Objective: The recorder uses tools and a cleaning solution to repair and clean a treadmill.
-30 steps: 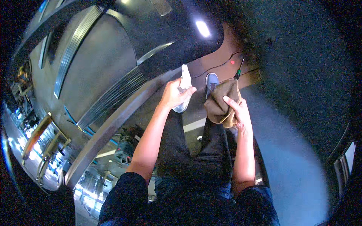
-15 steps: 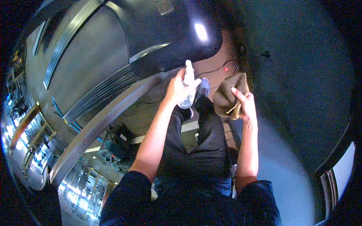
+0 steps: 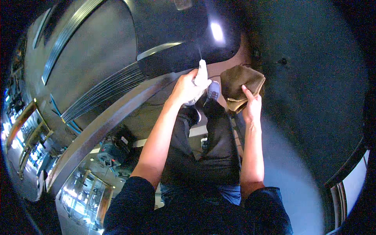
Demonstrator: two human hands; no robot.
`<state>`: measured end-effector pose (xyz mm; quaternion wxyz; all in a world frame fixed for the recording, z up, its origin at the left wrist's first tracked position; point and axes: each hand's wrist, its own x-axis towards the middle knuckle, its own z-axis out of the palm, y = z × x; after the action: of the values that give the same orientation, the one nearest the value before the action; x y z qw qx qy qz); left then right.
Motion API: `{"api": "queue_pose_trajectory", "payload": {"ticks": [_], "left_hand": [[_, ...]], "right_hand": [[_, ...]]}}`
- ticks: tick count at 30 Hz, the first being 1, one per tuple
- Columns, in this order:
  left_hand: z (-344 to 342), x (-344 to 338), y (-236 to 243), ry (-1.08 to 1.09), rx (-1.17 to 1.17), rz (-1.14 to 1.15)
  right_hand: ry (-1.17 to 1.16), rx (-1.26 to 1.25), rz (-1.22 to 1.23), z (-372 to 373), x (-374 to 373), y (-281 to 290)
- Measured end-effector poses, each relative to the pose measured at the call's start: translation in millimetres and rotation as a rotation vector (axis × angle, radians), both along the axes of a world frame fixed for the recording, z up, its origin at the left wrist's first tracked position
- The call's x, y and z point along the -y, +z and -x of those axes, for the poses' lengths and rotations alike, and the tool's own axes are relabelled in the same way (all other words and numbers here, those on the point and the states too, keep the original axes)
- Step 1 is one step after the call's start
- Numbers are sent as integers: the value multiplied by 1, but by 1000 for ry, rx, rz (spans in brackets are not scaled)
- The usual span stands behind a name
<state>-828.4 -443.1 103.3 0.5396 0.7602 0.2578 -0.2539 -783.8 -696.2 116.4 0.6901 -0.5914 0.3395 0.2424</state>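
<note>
A white spray bottle (image 3: 200, 76) is gripped in the left hand (image 3: 187, 87), the fingers wrapped around its body and the nozzle pointed up and away toward a dark glossy surface (image 3: 172, 35). A thin fine line, possibly spray, is seen just above the nozzle. A folded brown cloth (image 3: 239, 84) is held in the right hand (image 3: 252, 106), with the fingers (image 3: 247, 93) pressed flat against its near face and the thumb hidden behind it. The cloth is kept just beside the bottle, to its right, the two not touching. Both forearms are stretched forward from dark short sleeves (image 3: 129, 199) at the lower edge of the view. A bright light reflection (image 3: 216, 32) is shown on the glossy surface above the bottle. A curved metal rail (image 3: 98, 129) is seen running from lower left toward the left hand. Below the hands, dark trousers (image 3: 211, 152) and one grey shoe (image 3: 213, 91) are visible over a brown floor (image 3: 235, 62). Whether the cloth touches the surface cannot be told.
</note>
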Motion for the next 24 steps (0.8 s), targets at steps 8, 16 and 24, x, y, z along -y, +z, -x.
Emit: {"api": "queue_pose_trajectory", "payload": {"ticks": [8,16,24], "left_hand": [[0,8,-9,-117,184,33],[22,-3,36,9,259,4],[132,-97,54,232,635,-472]], "right_hand": [[-62,106,56,-7,-5,-1],[281,478,443,-42,-34,-52],[1364,1052,873,-86,-114,-158]]}}
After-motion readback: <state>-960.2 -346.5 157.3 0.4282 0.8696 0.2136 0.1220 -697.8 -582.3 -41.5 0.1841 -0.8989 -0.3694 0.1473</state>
